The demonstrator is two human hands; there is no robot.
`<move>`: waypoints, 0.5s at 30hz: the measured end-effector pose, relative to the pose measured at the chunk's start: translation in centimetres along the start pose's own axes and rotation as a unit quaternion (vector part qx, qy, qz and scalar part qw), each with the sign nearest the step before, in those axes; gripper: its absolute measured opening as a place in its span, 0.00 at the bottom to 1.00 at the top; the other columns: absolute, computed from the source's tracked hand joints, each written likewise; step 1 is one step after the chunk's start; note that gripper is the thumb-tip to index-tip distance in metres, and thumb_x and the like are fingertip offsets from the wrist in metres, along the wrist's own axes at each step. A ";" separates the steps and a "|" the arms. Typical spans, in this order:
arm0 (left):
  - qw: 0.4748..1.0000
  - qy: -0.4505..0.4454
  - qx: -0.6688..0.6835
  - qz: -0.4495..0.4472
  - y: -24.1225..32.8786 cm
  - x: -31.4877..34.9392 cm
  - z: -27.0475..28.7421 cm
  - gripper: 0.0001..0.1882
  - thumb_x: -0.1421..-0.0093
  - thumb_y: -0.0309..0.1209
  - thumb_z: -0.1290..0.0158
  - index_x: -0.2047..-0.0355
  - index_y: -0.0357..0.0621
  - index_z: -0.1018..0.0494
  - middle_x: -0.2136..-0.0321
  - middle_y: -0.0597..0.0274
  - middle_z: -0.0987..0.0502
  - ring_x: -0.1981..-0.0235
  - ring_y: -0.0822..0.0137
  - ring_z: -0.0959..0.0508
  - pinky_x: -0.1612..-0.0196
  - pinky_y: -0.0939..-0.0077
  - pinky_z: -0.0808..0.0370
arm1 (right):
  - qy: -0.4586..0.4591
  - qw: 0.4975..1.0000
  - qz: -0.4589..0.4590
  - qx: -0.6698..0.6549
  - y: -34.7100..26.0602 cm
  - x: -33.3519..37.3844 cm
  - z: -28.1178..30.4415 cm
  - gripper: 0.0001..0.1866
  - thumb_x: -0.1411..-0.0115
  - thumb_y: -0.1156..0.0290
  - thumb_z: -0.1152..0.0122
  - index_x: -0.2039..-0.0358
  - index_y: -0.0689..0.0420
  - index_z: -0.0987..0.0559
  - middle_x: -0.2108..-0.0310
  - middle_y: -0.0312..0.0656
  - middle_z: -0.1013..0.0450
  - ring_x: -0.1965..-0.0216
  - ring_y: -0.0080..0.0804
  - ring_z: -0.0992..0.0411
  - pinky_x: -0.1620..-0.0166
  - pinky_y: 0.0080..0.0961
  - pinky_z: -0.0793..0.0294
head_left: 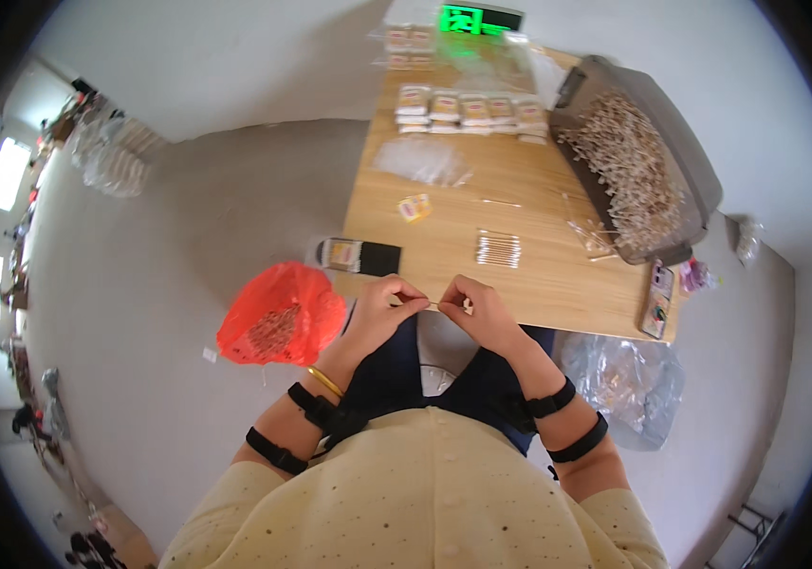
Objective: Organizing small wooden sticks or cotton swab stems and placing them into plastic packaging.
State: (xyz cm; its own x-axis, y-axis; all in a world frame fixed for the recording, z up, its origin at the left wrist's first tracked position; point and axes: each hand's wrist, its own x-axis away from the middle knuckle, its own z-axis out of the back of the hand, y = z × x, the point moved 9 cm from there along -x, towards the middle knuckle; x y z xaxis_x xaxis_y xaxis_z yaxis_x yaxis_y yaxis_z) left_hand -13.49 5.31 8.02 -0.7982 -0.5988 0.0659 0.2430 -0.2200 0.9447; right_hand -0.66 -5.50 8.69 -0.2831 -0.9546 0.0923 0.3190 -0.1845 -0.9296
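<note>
My left hand (389, 311) and my right hand (482, 313) meet at the table's near edge, fingers pinched. Between their fingertips runs a thin cotton swab (433, 303), gripped at both ends; its tips are hidden by the fingers. Just beyond my right hand, a neat row of several cotton swabs (498, 249) lies side by side on the wooden table (444, 261). One loose swab (501, 202) rests farther back. A large grey bin (700, 161) at the right holds a heap of swabs (624, 166).
Left of the table hangs an open red plastic bag (283, 303) with small sticks inside. Stacked white-and-yellow packets (475, 112), clear plastic bags (420, 161) and a small label card (415, 208) lie farther back. A phone (657, 302) sits at the right edge, a dark pouch (359, 256) at the left.
</note>
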 end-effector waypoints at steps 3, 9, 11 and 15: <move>0.999 0.032 -0.032 0.010 -0.7 2.5 3.5 0.08 0.43 0.29 0.34 0.66 0.37 0.17 0.68 0.57 0.17 0.65 0.66 0.18 0.59 0.71 0.23 | -0.018 1.000 0.022 0.004 -1.4 -0.2 -2.1 0.11 0.39 0.69 0.31 0.62 0.61 0.21 0.68 0.43 0.22 0.67 0.34 0.23 0.59 0.30 0.23; 0.971 0.139 -0.146 0.130 -9.7 10.5 18.0 0.09 0.42 0.28 0.34 0.62 0.37 0.17 0.65 0.59 0.16 0.61 0.68 0.18 0.55 0.73 0.23 | -0.008 1.000 -0.023 0.017 1.1 -0.9 -2.0 0.12 0.36 0.67 0.34 0.56 0.60 0.21 0.62 0.45 0.22 0.61 0.34 0.23 0.55 0.30 0.24; 0.938 0.187 -0.240 0.166 -13.5 13.7 22.7 0.11 0.43 0.31 0.34 0.60 0.43 0.16 0.64 0.56 0.15 0.61 0.61 0.16 0.55 0.68 0.21 | 0.007 1.000 -0.019 0.021 1.8 -0.7 -1.2 0.12 0.37 0.67 0.34 0.57 0.60 0.20 0.63 0.44 0.22 0.62 0.35 0.23 0.56 0.30 0.23; 0.796 0.358 -0.446 0.200 -21.4 20.6 30.4 0.12 0.42 0.32 0.36 0.58 0.44 0.17 0.62 0.53 0.16 0.59 0.59 0.17 0.51 0.65 0.22 | 0.056 0.992 0.066 0.093 2.2 -1.7 0.0 0.11 0.38 0.67 0.33 0.61 0.61 0.19 0.65 0.45 0.22 0.65 0.38 0.23 0.58 0.33 0.23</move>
State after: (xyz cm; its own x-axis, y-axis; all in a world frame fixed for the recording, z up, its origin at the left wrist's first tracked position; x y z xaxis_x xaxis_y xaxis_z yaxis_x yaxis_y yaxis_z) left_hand -51.93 21.10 -1.08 -0.1178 -0.9735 -0.1962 0.9478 -0.1691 0.2702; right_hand 0.51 -4.27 6.51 -0.3234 -0.9432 -0.0766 0.5179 -0.1087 -0.8485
